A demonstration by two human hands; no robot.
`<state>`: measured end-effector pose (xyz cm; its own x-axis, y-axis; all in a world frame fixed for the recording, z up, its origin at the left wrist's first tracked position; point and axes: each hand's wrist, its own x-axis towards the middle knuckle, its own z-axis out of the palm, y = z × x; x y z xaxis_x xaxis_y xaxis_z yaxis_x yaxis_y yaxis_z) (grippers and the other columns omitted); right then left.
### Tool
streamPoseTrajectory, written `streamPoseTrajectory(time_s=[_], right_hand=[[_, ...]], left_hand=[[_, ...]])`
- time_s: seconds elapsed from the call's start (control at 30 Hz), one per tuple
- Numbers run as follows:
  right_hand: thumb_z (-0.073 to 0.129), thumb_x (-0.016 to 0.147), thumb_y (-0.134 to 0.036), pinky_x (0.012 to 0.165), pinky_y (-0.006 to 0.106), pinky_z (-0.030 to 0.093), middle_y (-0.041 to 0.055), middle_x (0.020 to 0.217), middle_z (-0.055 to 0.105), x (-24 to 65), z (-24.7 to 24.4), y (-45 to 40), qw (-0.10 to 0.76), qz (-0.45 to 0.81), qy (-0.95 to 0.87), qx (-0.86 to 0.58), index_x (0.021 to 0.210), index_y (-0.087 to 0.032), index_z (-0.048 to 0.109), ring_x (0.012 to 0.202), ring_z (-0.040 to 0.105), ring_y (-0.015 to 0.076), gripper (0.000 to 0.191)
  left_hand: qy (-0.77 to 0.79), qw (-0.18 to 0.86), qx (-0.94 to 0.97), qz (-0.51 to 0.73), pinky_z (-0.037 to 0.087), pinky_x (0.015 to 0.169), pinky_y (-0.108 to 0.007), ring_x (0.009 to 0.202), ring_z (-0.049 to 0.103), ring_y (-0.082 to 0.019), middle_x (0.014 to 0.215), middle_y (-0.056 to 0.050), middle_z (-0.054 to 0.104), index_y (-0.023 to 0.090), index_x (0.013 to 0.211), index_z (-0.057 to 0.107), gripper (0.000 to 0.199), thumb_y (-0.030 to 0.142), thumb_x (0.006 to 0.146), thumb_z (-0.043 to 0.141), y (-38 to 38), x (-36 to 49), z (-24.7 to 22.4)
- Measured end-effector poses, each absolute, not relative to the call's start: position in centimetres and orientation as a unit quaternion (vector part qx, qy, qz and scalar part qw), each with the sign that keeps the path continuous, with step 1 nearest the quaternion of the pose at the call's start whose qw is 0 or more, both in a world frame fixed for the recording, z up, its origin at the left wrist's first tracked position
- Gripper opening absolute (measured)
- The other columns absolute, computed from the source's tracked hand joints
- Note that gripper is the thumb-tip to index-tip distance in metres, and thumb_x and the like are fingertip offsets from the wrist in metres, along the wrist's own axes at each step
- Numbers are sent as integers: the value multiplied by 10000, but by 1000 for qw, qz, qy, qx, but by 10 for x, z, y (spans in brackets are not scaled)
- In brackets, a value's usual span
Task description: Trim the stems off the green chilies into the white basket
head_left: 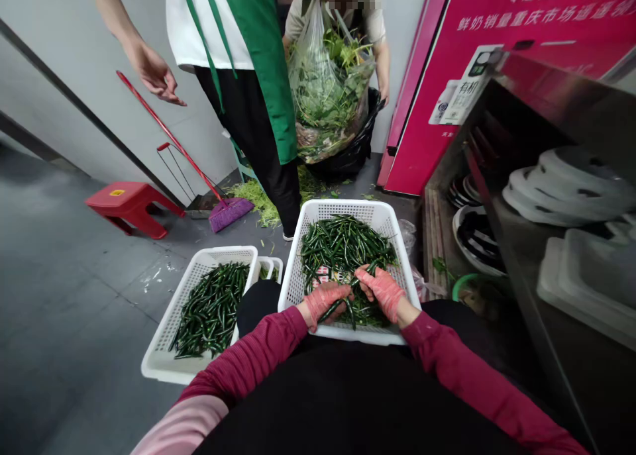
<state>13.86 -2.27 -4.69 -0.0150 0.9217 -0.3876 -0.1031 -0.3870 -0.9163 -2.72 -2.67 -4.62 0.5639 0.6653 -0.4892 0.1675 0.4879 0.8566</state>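
Inside a white basket [342, 207], our gloved left hand [325, 301] grasps a slender green pepper [330, 311], its long axis slanting forward toward our right hand [381, 291], which pinches a second pepper [371, 267]; the pepper heap [342, 238] lies just beyond, nearer the right.

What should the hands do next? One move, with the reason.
Probably steady the green peppers with the left hand and pinch their ends with the right hand: the left grips them, the right is close by, over the white basket.
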Motion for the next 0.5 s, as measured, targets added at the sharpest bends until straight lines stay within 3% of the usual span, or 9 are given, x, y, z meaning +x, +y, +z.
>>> streamPoseTrajectory(time_s=[0.1, 0.17, 0.23, 0.3, 0.4, 0.5], right_hand=[[535, 722, -445, 463, 226, 333, -56, 514, 482, 141, -44, -26, 373, 521, -488, -592, 789, -186, 536, 456, 418, 99, 268], [519, 746, -382, 604, 264, 381, -9, 636, 569, 138, -42, -30, 329, 406, -604, -602, 778, -195, 571, 618, 506, 141, 197], [544, 730, -326, 722, 293, 370, 34, 761, 613, 134, -40, -33, 268, 304, -702, -586, 795, -202, 595, 792, 529, 185, 149], [546, 733, -325, 745, 300, 363, 64, 801, 616, 134, -40, -32, 241, 272, -711, -602, 803, -196, 596, 844, 528, 204, 155], [483, 776, -377, 646, 284, 401, 60, 757, 600, 141, -46, -28, 299, 424, -510, -686, 789, -182, 559, 717, 546, 175, 209], [534, 742, -364, 540, 281, 422, 34, 673, 578, 145, -55, -31, 308, 647, -328, -616, 769, -161, 531, 563, 534, 141, 205]], left_hand=[[450, 730, 489, 163, 168, 348, -229, 323, 303, -70, 367, 35, 396, 140, 654, 528, 306, 443, 701, 533, -27, -25, -51], [505, 695, 481, 175, 169, 359, -231, 338, 300, -65, 369, 37, 391, 140, 591, 511, 279, 400, 677, 563, -25, -22, -55], [564, 648, 470, 204, 178, 377, -224, 367, 290, -56, 375, 51, 372, 143, 549, 490, 265, 362, 635, 612, -23, -18, -57], [597, 620, 456, 224, 186, 389, -218, 384, 281, -50, 386, 59, 366, 143, 535, 482, 264, 336, 597, 651, -21, -17, -57], [568, 673, 406, 245, 183, 368, -220, 350, 283, -54, 398, 53, 387, 143, 625, 518, 281, 409, 646, 605, -23, -18, -54], [550, 700, 360, 278, 179, 336, -213, 308, 276, -56, 393, 60, 385, 162, 664, 494, 339, 498, 684, 541, -26, -18, -54]])
